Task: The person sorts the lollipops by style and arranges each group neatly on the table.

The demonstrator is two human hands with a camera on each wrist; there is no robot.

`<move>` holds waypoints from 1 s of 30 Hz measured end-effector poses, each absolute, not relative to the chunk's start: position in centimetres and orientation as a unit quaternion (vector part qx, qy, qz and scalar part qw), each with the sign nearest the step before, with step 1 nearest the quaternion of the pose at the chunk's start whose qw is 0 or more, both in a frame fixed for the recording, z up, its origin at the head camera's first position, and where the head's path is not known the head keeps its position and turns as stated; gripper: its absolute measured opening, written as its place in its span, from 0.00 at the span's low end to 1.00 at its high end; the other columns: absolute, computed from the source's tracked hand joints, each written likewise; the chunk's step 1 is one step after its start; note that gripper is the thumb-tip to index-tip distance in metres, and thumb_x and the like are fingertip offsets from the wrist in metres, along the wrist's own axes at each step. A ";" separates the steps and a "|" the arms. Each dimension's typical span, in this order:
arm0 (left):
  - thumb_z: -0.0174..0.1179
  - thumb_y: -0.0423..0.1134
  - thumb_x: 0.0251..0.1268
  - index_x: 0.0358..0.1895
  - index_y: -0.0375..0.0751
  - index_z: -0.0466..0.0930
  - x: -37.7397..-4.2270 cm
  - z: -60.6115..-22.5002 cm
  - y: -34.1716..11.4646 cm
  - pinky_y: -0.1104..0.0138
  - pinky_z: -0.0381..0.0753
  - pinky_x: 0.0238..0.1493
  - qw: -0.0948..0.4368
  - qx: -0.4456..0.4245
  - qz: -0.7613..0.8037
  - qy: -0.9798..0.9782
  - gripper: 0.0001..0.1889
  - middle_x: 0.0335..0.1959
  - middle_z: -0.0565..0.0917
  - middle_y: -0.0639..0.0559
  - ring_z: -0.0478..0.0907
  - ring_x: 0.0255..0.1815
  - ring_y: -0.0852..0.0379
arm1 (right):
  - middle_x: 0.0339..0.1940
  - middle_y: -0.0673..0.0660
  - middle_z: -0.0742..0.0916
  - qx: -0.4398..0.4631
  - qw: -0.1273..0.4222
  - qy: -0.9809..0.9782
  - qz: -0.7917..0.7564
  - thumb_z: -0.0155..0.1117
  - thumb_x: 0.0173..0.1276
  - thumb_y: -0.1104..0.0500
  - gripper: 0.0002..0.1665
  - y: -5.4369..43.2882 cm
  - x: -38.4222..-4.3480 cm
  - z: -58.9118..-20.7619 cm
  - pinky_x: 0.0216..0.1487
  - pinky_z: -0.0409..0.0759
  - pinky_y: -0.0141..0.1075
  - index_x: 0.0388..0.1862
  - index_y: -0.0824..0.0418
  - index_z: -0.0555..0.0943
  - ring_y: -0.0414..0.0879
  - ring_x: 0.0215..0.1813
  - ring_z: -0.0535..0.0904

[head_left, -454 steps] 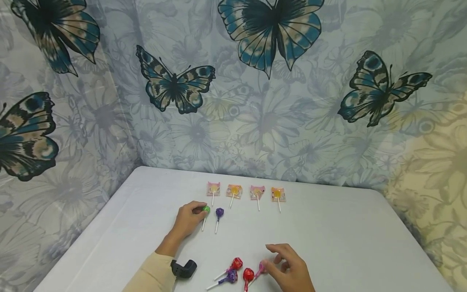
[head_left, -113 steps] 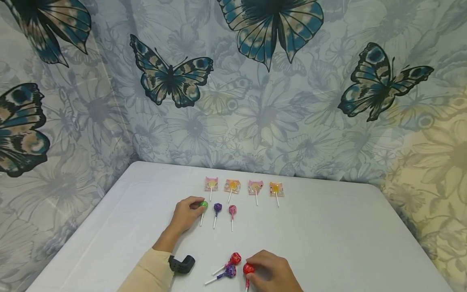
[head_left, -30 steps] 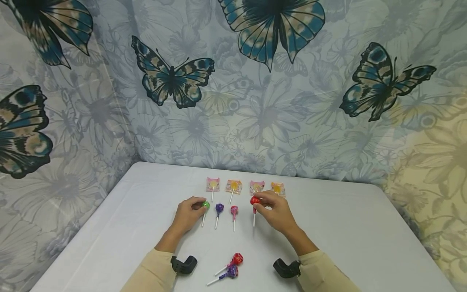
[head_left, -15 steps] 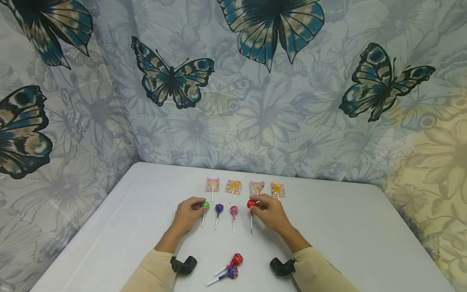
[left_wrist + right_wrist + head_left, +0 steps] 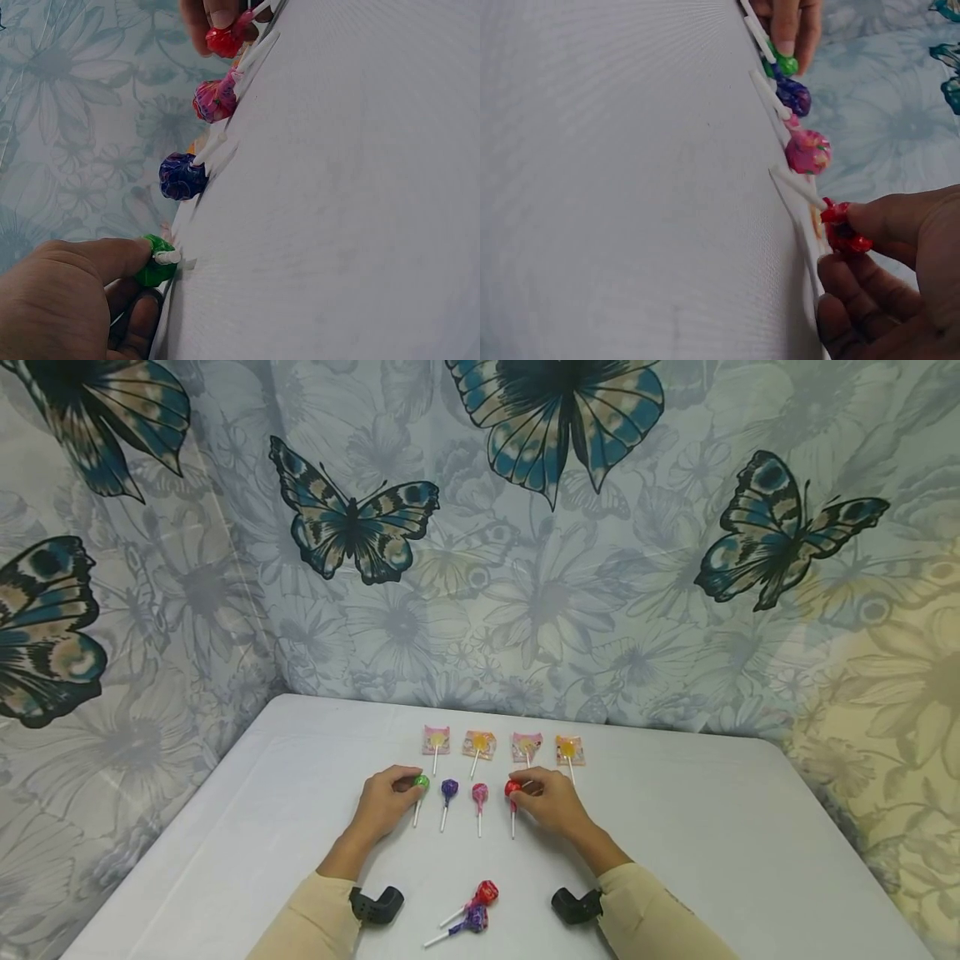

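My left hand [image 5: 386,802] pinches the head of a green lollipop [image 5: 155,262] at the left end of a row on the table. At the row's right end, my right hand [image 5: 553,800] holds a red lollipop [image 5: 844,227] by its head between thumb and fingers, its stick pointing toward me. Between the hands lie a purple lollipop [image 5: 449,788] and a pink lollipop [image 5: 480,792], spaced apart with sticks toward me. Nearer to me, a second red lollipop [image 5: 487,892] and another purple lollipop [image 5: 477,917] lie together, sticks pointing left.
Behind the row, several flat lollipops in clear square wrappers, such as a pink one [image 5: 437,741] and an orange one [image 5: 570,750], form a back row. The white table [image 5: 712,843] meets a butterfly-patterned cloth [image 5: 540,610] at its far edge.
A pink lollipop, then a red one, went from the near pile to the row. Over the last second my right hand brought the red one left and nearer; my left hand stayed put.
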State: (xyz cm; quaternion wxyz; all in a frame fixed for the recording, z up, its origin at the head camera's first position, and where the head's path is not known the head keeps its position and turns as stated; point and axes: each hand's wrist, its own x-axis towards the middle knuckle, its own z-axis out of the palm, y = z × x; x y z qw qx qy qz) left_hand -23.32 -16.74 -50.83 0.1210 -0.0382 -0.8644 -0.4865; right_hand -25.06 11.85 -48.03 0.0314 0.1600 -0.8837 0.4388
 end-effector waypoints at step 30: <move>0.68 0.30 0.56 0.48 0.36 0.84 -23.1 -50.6 -16.7 0.63 0.79 0.42 0.122 -0.046 -0.490 -0.862 0.14 0.39 0.84 0.51 0.79 0.39 0.57 | 0.39 0.50 0.85 0.160 0.029 -0.904 0.396 0.72 0.58 0.63 0.15 12.5 -24.7 -47.7 0.36 0.80 0.38 0.45 0.62 0.85 0.44 0.37 0.80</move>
